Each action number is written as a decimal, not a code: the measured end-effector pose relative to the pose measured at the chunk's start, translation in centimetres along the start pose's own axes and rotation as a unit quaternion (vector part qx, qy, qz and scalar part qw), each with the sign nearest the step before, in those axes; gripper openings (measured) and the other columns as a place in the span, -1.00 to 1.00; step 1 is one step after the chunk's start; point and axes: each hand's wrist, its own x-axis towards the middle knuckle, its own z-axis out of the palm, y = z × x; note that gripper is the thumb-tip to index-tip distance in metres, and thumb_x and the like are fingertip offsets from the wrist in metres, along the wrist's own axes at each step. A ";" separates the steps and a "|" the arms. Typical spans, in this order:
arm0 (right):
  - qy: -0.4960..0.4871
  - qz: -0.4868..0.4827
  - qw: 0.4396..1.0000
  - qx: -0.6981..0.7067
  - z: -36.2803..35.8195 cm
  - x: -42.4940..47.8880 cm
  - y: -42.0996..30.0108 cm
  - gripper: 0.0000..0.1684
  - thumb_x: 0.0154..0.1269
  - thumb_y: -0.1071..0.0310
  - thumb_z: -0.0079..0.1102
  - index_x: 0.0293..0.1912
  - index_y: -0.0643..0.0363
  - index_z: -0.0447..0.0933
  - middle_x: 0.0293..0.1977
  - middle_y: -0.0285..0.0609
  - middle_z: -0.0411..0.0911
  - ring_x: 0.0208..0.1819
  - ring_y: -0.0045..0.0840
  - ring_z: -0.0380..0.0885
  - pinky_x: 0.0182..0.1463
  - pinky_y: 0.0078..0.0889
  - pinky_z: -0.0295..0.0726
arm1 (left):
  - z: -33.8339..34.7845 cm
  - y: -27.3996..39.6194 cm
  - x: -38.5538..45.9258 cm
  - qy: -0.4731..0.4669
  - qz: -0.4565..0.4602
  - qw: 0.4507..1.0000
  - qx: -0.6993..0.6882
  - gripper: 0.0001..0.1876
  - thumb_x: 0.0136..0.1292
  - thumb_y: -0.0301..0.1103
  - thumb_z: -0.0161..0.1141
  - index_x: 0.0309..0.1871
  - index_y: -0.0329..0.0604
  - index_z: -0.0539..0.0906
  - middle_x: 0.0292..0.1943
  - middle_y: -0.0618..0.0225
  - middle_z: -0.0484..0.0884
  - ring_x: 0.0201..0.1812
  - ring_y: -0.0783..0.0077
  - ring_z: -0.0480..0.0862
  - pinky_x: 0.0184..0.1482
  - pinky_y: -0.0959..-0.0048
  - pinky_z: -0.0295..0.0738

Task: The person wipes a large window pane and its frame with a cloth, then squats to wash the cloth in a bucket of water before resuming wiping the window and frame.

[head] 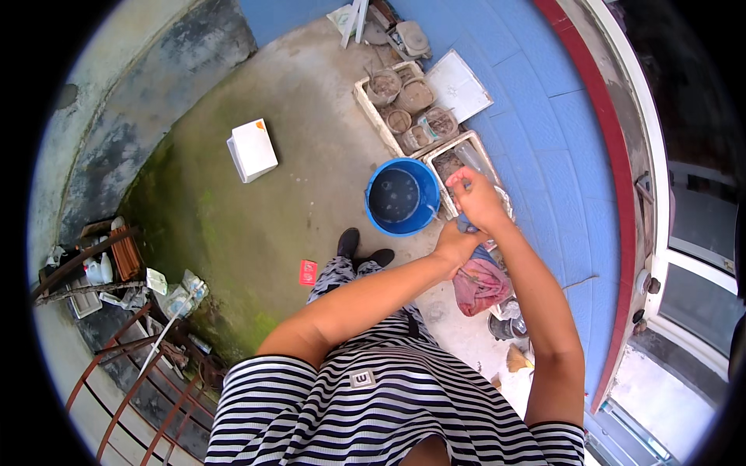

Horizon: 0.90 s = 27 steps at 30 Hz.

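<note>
My left hand is closed around the gathered neck of a cloth bundle, grey-blue near the hand and ending in a bunched pink-and-red cloth below it. Just above, my right hand is bent at the wrist with its fingers curled over a foam box; whether it grips the cloth's upper end cannot be told. Left of both hands a blue plastic bucket stands on the floor, holding dark water with some bubbles.
Foam boxes with soil-filled pots stand beyond the bucket, a white foam lid beside them. A white box and a red packet lie on the mossy concrete floor. Clutter and a rusty metal frame are at the lower left.
</note>
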 end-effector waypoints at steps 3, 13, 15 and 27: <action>0.030 -0.006 0.993 -0.111 2.1 1.8 1.6 -0.76 0.46 0.25 0.03 -0.19 0.16 0.61 -0.36 -0.03 0.68 -0.26 -0.18 0.70 -0.11 -0.17 0.61 | -1.6 -2.4 2.8 0.052 0.016 0.998 0.027 -0.65 0.12 -0.27 0.44 -0.12 -0.32 0.68 -0.24 0.16 0.74 -0.23 0.33 0.73 -0.17 0.34 0.58; 0.098 0.013 0.967 -0.233 6.2 3.7 2.3 -0.77 0.45 0.27 -0.01 -0.15 0.19 0.55 -0.21 0.14 0.66 -0.09 0.06 0.63 0.06 0.00 0.58 | -5.2 -5.4 6.7 0.112 0.150 0.964 0.187 -0.43 0.18 -0.08 0.34 0.12 -0.35 0.56 -0.03 -0.16 0.70 0.01 -0.13 0.70 0.04 0.12 0.53; 0.117 0.004 0.973 -0.201 6.3 3.6 2.5 -0.79 0.44 0.27 0.00 -0.17 0.17 0.54 -0.24 0.13 0.66 -0.11 0.05 0.64 0.02 0.01 0.59 | -5.5 -5.7 7.3 0.127 0.174 0.949 0.230 -0.39 0.17 -0.09 0.36 0.14 -0.38 0.52 -0.05 -0.20 0.69 0.01 -0.16 0.69 0.04 0.12 0.53; -0.055 -0.049 0.934 0.349 -5.8 -5.2 6.7 -0.16 0.42 -0.09 0.24 0.42 0.27 0.24 0.27 -0.04 0.43 0.29 -0.43 0.42 0.40 -0.35 0.32 | -3.2 5.0 2.9 -0.138 0.146 0.979 -0.032 -0.49 0.28 -0.44 0.30 0.27 -0.18 0.41 -0.01 0.21 0.68 -0.03 0.28 0.72 0.13 0.25 0.63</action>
